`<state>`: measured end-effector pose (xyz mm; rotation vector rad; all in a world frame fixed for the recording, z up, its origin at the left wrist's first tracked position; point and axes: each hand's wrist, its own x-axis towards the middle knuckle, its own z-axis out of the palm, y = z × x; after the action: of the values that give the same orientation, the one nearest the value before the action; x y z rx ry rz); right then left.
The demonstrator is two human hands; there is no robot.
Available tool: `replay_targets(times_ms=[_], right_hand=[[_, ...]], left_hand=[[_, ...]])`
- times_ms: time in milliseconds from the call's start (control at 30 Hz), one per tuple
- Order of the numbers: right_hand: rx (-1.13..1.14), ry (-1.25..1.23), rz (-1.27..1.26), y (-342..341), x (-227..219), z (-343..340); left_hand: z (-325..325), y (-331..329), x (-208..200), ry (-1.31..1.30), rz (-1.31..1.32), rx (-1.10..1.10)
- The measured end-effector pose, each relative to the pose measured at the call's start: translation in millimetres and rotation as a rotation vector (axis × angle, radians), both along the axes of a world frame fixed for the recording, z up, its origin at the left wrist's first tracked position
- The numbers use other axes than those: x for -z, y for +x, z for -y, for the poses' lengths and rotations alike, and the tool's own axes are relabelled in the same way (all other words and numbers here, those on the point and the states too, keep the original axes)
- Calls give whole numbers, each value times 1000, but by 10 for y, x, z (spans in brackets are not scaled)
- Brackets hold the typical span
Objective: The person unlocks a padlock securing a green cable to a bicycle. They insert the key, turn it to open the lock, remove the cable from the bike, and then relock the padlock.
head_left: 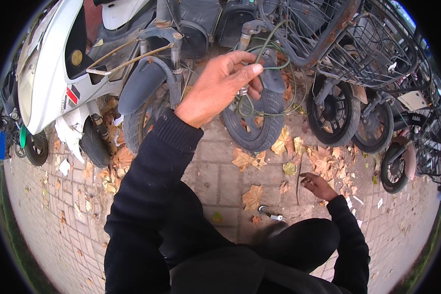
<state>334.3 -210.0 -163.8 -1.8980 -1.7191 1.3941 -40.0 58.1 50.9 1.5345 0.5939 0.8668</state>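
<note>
My left hand (225, 83) is closed, thumb pressed against the fingers, on a thin green cable (285, 66). The cable hangs in loose coils to the right of the hand. Below the fingers, a small metal fitting (243, 91) sits above a cable loop (246, 107). Behind them is the grey front wheel (259, 132) of a scooter. Low over the paving on the right, my right hand (318, 186) has its fingers loosely apart, with nothing visible in them. A thin twig (298, 188) lies beside its fingertips. Near my knee, a small silver and dark metal piece (269, 213) rests on the bricks.
A white scooter (49, 73) stands at the left, its front fender (142, 83) close to my left forearm. Wire baskets (377, 54) and black wheels (333, 112) crowd the right. Dry leaves (252, 197) and paper scraps (64, 167) lie on the brick paving (215, 171).
</note>
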Motion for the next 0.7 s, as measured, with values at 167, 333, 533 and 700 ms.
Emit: replay_targets(times_ms=[167,333,533,700], right_hand=[[184,430,-170,-82,-1088,-1475],[207,794,-122,-668,-1581,-2551],[316,905,-621,-1065,-1354,-3229],[386,835,-406,-1100,-1272,-3179]], left_hand=[[-40,-102,-104,-81,100,-171],[-68,-74,-140,36,-10,-340],[-109,29,-352,314,-81,-342],[-438,200,-553,707,-399,-467]])
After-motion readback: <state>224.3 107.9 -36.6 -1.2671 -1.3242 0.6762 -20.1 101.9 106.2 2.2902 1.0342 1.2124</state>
